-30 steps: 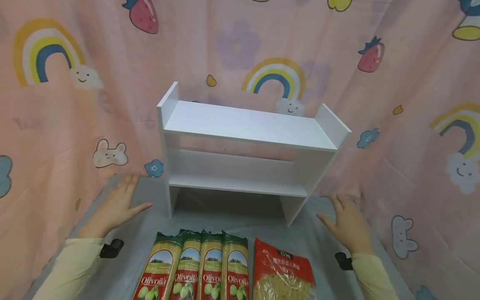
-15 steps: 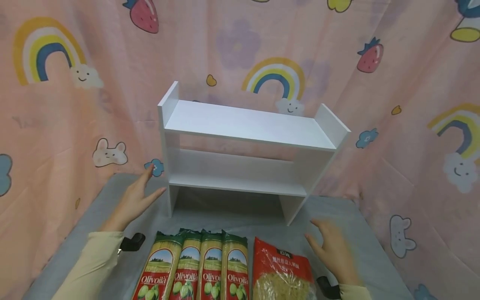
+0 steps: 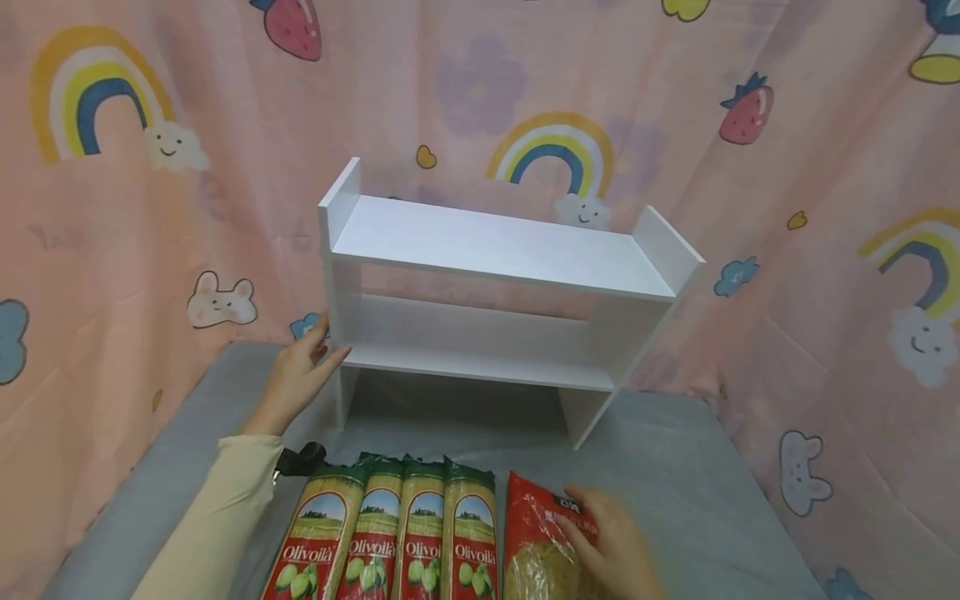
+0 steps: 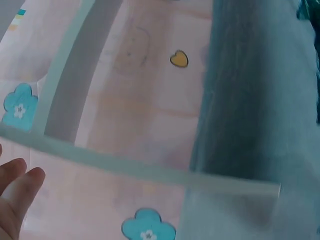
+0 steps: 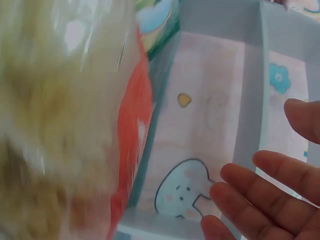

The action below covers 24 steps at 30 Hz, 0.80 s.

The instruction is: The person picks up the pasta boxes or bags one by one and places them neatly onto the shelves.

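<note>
A white two-tier shelf (image 3: 480, 333) stands on the grey cloth. My left hand (image 3: 296, 379) is at its left side panel, thumb toward the front and fingers loosely bent. In the left wrist view, the fingertips (image 4: 32, 182) show just outside the panel; contact cannot be made out. My right hand (image 3: 611, 542) is above a red-topped bag of pasta (image 3: 536, 533), covering its right part in the head view. From the right wrist, that hand's fingers (image 5: 280, 200) look extended and apart from the bag (image 5: 55, 100). Several green-topped spaghetti packs (image 3: 315, 533) lie side by side left of the bag.
Grey cloth (image 3: 697, 475) covers the table around the shelf. Pink patterned curtain (image 3: 187, 233) hangs behind and at both sides. A black wrist camera (image 3: 302, 459) on the left wrist sits close to the tops of the spaghetti packs.
My left hand has moved right and up to the shelf's left panel. My right hand has come left and down from beside the shelf to over the pasta bag. Shelf and packs stay put.
</note>
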Available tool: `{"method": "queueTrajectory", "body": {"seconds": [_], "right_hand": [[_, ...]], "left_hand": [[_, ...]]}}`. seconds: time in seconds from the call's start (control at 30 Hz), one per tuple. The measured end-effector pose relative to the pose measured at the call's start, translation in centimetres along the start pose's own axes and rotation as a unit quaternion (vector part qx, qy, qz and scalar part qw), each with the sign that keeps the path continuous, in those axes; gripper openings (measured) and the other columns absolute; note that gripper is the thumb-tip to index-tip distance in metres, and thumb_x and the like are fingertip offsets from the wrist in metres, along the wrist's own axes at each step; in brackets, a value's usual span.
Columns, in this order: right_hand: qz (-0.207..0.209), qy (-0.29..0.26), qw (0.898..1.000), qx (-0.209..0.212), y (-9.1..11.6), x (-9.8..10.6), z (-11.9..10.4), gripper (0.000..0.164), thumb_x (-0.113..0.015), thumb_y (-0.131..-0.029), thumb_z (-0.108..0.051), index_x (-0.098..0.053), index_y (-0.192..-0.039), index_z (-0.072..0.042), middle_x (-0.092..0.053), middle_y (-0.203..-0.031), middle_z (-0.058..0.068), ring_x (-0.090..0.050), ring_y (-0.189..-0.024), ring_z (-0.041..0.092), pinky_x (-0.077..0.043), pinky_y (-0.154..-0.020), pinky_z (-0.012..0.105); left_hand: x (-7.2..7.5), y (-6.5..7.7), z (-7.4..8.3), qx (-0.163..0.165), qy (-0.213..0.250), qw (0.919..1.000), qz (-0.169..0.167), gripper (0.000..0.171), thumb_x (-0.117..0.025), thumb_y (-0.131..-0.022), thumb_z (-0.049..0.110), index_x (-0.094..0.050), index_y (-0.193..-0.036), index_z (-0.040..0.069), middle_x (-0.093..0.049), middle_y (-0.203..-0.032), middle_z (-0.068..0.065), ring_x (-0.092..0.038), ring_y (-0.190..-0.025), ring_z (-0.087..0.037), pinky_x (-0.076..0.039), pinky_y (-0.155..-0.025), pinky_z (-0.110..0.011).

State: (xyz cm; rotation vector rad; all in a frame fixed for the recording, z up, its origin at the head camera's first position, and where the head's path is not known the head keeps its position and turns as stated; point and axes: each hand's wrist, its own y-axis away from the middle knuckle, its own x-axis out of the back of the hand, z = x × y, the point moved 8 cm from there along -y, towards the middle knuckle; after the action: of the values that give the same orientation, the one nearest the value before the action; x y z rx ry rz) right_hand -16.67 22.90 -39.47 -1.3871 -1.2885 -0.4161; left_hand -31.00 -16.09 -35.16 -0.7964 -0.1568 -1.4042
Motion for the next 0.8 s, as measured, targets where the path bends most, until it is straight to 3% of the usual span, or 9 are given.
{"method": "queueTrajectory", "body": {"seconds": [0.07, 0.13, 0.2, 0.27, 0.37, 0.47, 0.57, 0.7, 0.8], "right_hand": [[0.003, -0.008, 1.0, 0.002, 0.3, -0.3, -0.6, 0.038, -0.078, -0.075, -0.014, -0.065, -0.109, -0.005, -0.066, -0.102, 0.004, -0.062, -0.091, 0.023, -0.05, -0.076, 0.044], [0.005, -0.016, 1.0, -0.011, 0.5, -0.5, -0.9, 0.038, -0.078, -0.076, -0.015, -0.064, -0.11, -0.005, -0.066, -0.102, 0.003, -0.062, -0.091, 0.022, -0.05, -0.075, 0.043], [-0.002, -0.033, 0.999, -0.028, 0.7, -0.8, -1.1, 0.038, -0.077, -0.077, -0.014, -0.063, -0.11, -0.003, -0.066, -0.102, 0.004, -0.063, -0.09, 0.022, -0.051, -0.073, 0.039], [-0.035, -0.074, 0.994, -0.074, 0.8, -1.5, -1.0, 0.036, -0.074, -0.081, -0.017, -0.062, -0.112, -0.003, -0.065, -0.104, 0.004, -0.063, -0.092, 0.023, -0.052, -0.072, 0.035], [-0.101, -0.138, 0.973, -0.158, 1.2, -3.0, -0.9, 0.039, -0.07, -0.085, -0.024, -0.06, -0.116, -0.003, -0.064, -0.108, 0.006, -0.062, -0.094, 0.024, -0.052, -0.071, 0.028], [-0.147, -0.181, 0.949, -0.212, 1.6, -4.2, -1.1, 0.044, -0.068, -0.087, -0.029, -0.058, -0.119, -0.001, -0.063, -0.111, 0.009, -0.062, -0.097, 0.026, -0.052, -0.074, 0.028], [-0.161, -0.201, 0.942, -0.214, 1.8, -5.2, -1.9, 0.044, -0.067, -0.087, -0.029, -0.058, -0.118, 0.002, -0.064, -0.109, 0.012, -0.062, -0.094, 0.027, -0.052, -0.074, 0.031], [-0.187, -0.234, 0.929, -0.219, 2.2, -6.9, -2.8, 0.046, -0.066, -0.088, -0.029, -0.056, -0.118, 0.004, -0.064, -0.105, 0.012, -0.062, -0.089, 0.025, -0.052, -0.072, 0.034], [-0.198, -0.25, 0.92, -0.229, 2.3, -7.9, -3.3, 0.047, -0.067, -0.088, -0.03, -0.057, -0.117, 0.006, -0.064, -0.102, 0.011, -0.062, -0.086, 0.022, -0.051, -0.071, 0.033]], "left_hand": [[0.0, -0.1, 0.5, -0.016, 0.001, 0.9993, 0.034, 0.053, -0.057, -0.095, 0.021, -0.041, -0.14, -0.002, -0.052, -0.127, -0.027, -0.059, -0.102, -0.043, -0.049, -0.081, -0.049], [0.1, -0.1, 1.0, -0.034, -0.007, 0.9966, 0.074, 0.04, -0.058, -0.094, 0.013, -0.052, -0.129, -0.006, -0.063, -0.101, -0.027, -0.064, -0.077, -0.036, -0.052, -0.064, -0.041], [0.2, -0.1, 1.3, -0.043, -0.016, 0.9926, 0.112, 0.029, -0.059, -0.093, 0.008, -0.059, -0.118, -0.007, -0.063, -0.078, -0.023, -0.056, -0.056, -0.023, -0.044, -0.05, -0.033], [0.2, 0.0, 1.6, -0.045, -0.022, 0.9887, 0.141, 0.023, -0.058, -0.092, 0.006, -0.062, -0.111, -0.006, -0.058, -0.061, -0.016, -0.041, -0.046, -0.012, -0.033, -0.045, -0.028], [0.3, 0.0, 1.7, -0.048, -0.026, 0.9843, 0.168, 0.02, -0.058, -0.092, 0.004, -0.063, -0.109, -0.005, -0.054, -0.056, -0.01, -0.033, -0.044, -0.002, -0.029, -0.043, -0.025], [0.3, 0.1, 1.9, -0.057, -0.036, 0.9799, 0.188, 0.015, -0.059, -0.091, 0.002, -0.063, -0.103, -0.006, -0.047, -0.052, -0.006, -0.03, -0.043, -0.003, -0.027, -0.043, -0.026], [0.2, 0.2, 2.0, -0.064, -0.051, 0.9754, 0.205, 0.007, -0.059, -0.089, 0.001, -0.059, -0.087, -0.005, -0.039, -0.051, -0.003, -0.029, -0.043, -0.008, -0.025, -0.043, -0.027], [0.1, 0.3, 2.1, -0.075, -0.063, 0.9719, 0.214, 0.022, -0.059, -0.088, 0.0, -0.047, -0.07, 0.001, -0.033, -0.049, -0.001, -0.028, -0.042, -0.013, -0.023, -0.043, -0.029], [0.2, 0.3, 2.1, -0.082, -0.065, 0.9708, 0.216, 0.025, -0.059, -0.088, 0.0, -0.045, -0.068, 0.002, -0.032, -0.049, -0.001, -0.028, -0.041, -0.014, -0.023, -0.043, -0.029]]}}
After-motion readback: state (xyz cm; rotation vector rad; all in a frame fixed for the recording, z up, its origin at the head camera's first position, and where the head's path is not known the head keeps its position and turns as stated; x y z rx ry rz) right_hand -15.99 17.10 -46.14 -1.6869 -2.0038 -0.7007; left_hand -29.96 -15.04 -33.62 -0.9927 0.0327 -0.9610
